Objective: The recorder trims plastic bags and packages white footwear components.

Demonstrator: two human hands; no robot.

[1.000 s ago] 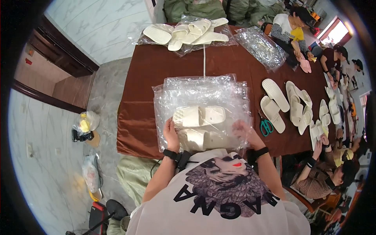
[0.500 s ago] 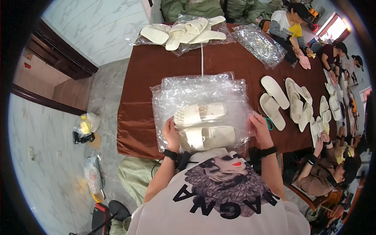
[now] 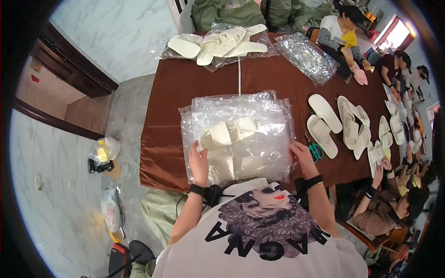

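A pair of cream slippers lies on a stack of clear plastic bags (image 3: 273,125) in front of me. The upper slipper (image 3: 220,133) is tilted, while the lower slipper (image 3: 220,167) shows hazily through film. At the toe end of the upper one, my left hand (image 3: 199,163) is closed on its edge. My right hand (image 3: 303,158) pinches the right edge of the top plastic bag, thumb and fingers together. Just right of that hand lie green-handled scissors (image 3: 316,152). How far the upper slipper sits inside the bag is hard to make out.
Loose cream slippers (image 3: 323,134) lie to the right on the brown-covered table (image 3: 162,139). Bagged slippers (image 3: 222,44) and another heap of clear bags (image 3: 308,58) are at the far edge. Co-workers sit along the right side, one person's hands (image 3: 382,167) holding a slipper.
The upper slipper has shifted left and tilted, its heel end swinging away from me. My left hand has moved slightly left. The scissors beside my right hand now show more fully.
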